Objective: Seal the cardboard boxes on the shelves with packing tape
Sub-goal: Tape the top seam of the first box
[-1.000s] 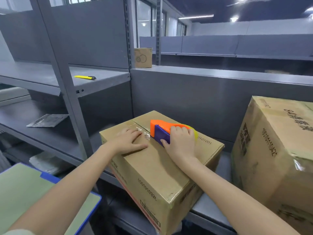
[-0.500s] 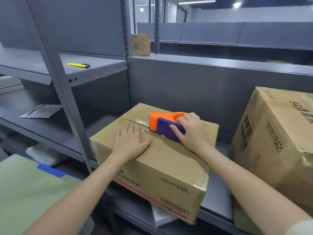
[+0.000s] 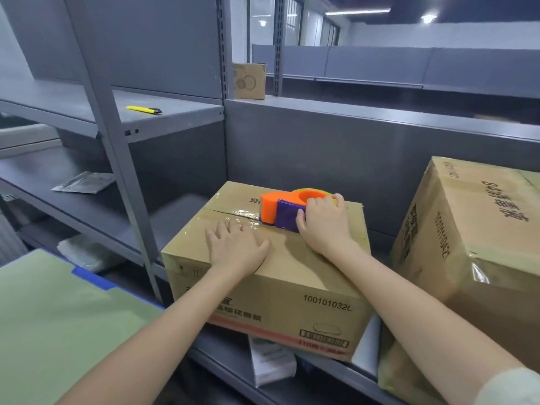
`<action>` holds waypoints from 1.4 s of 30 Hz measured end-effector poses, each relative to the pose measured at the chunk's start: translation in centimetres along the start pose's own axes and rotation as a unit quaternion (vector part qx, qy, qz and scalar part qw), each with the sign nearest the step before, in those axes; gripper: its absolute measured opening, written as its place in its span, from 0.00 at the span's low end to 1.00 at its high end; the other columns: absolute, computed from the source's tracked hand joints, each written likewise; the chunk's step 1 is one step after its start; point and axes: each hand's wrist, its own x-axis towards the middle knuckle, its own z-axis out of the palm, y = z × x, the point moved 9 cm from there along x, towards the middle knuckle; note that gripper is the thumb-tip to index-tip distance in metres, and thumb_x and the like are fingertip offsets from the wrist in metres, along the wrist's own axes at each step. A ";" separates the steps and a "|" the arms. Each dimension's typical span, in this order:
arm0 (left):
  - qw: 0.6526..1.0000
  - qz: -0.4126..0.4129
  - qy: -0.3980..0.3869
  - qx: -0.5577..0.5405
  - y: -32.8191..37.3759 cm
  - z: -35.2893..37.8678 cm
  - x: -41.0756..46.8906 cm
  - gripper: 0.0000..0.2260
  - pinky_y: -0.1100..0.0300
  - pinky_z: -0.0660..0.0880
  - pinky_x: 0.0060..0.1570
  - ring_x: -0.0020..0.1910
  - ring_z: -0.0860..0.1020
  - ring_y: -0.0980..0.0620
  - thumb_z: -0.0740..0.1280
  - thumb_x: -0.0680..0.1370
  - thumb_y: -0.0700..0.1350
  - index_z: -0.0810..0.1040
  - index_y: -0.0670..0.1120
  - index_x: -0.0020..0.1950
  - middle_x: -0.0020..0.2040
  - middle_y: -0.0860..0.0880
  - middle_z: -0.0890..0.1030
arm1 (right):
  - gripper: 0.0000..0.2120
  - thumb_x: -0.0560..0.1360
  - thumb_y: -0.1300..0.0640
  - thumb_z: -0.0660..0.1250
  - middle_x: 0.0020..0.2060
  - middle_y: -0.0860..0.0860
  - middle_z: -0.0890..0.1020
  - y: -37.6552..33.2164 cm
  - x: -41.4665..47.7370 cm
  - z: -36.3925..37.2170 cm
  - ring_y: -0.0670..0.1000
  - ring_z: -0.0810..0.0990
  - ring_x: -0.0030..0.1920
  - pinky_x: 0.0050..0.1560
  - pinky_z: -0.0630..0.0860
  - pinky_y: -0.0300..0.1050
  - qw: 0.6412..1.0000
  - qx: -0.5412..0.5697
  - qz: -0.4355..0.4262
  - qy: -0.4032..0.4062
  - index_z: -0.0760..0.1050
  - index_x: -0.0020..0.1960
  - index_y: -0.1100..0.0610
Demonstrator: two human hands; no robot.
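Head: right fingers (image 3: 320,203) around tape dispenser (image 3: 270,210), left fingers (image 3: 233,229) flat on box (image 3: 292,287)

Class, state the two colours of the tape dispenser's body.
Orange and purple; the tape dispenser shows best in the head view.

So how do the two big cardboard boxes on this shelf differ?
The middle brown cardboard box is smaller than the right brown cardboard box. The middle one has the left hand flat on it and the right hand gripping an orange-and-purple tape dispenser; nothing touches the right one. Both carry printed numbers.
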 end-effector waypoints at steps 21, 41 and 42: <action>0.618 -0.039 -0.218 -0.755 -2.3 -3.2 8.6 0.14 0.54 0.75 0.54 0.51 0.79 0.41 0.56 0.78 0.35 0.71 0.32 0.62 0.56 0.35 0.78 | 0.21 0.79 0.42 0.54 0.30 0.47 0.73 0.6 5.3 -3.8 0.52 0.72 0.35 0.31 0.61 0.43 0.976 0.194 0.102 0.017 0.69 0.35 0.55; 0.584 -0.114 -0.375 -0.710 -6.4 1.2 10.5 0.05 0.59 0.80 0.32 0.34 0.83 0.48 0.69 0.74 0.37 0.79 0.36 0.46 0.39 0.40 0.84 | 0.15 0.80 0.49 0.59 0.52 0.47 0.79 -6.2 9.6 -3.0 0.44 0.73 0.48 0.41 0.73 0.39 0.964 0.212 -0.008 -0.160 0.73 0.64 0.49; 0.581 -0.117 -0.373 -0.714 -6.3 1.3 10.6 0.05 0.59 0.80 0.32 0.34 0.83 0.48 0.69 0.74 0.37 0.78 0.36 0.45 0.39 0.40 0.83 | 0.15 0.79 0.49 0.59 0.54 0.47 0.80 -6.5 9.8 -3.2 0.44 0.72 0.48 0.40 0.72 0.39 0.969 0.193 -0.020 -0.151 0.73 0.64 0.49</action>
